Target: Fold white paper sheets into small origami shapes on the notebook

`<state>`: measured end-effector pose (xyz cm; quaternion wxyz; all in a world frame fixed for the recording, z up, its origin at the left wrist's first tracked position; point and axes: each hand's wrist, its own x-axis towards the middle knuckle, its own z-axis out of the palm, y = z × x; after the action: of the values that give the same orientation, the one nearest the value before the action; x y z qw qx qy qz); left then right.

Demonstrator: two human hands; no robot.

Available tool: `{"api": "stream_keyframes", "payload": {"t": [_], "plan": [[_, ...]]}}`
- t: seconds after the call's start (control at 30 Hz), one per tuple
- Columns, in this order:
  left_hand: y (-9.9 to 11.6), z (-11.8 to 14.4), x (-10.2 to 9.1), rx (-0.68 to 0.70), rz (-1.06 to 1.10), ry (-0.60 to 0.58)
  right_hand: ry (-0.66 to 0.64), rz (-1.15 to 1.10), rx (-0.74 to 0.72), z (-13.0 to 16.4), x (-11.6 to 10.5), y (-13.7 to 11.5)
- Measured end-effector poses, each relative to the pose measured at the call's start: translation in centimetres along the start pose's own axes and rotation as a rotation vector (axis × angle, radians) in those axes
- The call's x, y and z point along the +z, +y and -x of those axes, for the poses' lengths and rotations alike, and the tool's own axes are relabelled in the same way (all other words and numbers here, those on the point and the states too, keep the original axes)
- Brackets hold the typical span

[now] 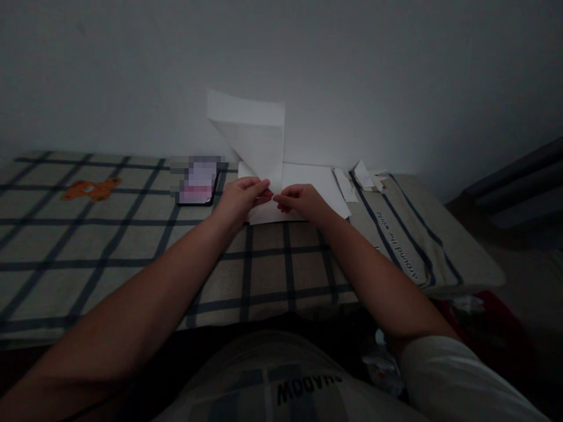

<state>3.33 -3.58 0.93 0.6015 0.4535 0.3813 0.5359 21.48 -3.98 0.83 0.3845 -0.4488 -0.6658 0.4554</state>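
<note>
A folded sheet of white paper (259,138) stands up in front of me, wide at the top and narrowing to a point at the bottom. My left hand (241,202) pinches that low point between thumb and fingers. Close by on the right, the fingertips of my right hand (303,202) are pressed together beside the same point. Whether they grip the paper's edge or something small, I cannot make out. Under both hands lie flat white sheets of paper (314,181), partly covered by the hands.
Torn paper scraps (365,177) lie right of the sheets. A phone (197,184), partly pixelated, is to the left, and an orange cut-out shape (91,189) farther left. The checked tablecloth (132,234) reaches a pale wall (352,76). Below the table's right end is something red (501,322).
</note>
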Motion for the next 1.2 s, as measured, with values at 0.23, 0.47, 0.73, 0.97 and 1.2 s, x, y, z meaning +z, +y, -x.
{"api": "stream_keyframes", "payload": {"t": [0.23, 0.47, 0.73, 0.97, 1.2], "plan": [[-0.1, 0.1, 0.0, 0.038, 0.004, 0.049, 0.018, 0.004, 0.061, 0.3, 0.5, -0.3], [0.2, -0.2, 0.1, 0.0, 0.149, 0.095, 0.021, -0.134, 0.008, 0.0, 0.8, 0.4], [1.0, 0.7, 0.9, -0.232, 0.237, -0.081, 0.302, -0.466, -0.051, -0.7, 0.2, 0.5], [2.0, 2.2, 0.5, -0.265, 0.109, -0.492, 0.536, -0.678, -0.137, -1.0, -1.8, -0.3], [4.6, 2.2, -0.1, 0.185, 0.311, -0.051, 0.515, -0.513, -0.048, -0.7, -2.9, -0.9]]}}
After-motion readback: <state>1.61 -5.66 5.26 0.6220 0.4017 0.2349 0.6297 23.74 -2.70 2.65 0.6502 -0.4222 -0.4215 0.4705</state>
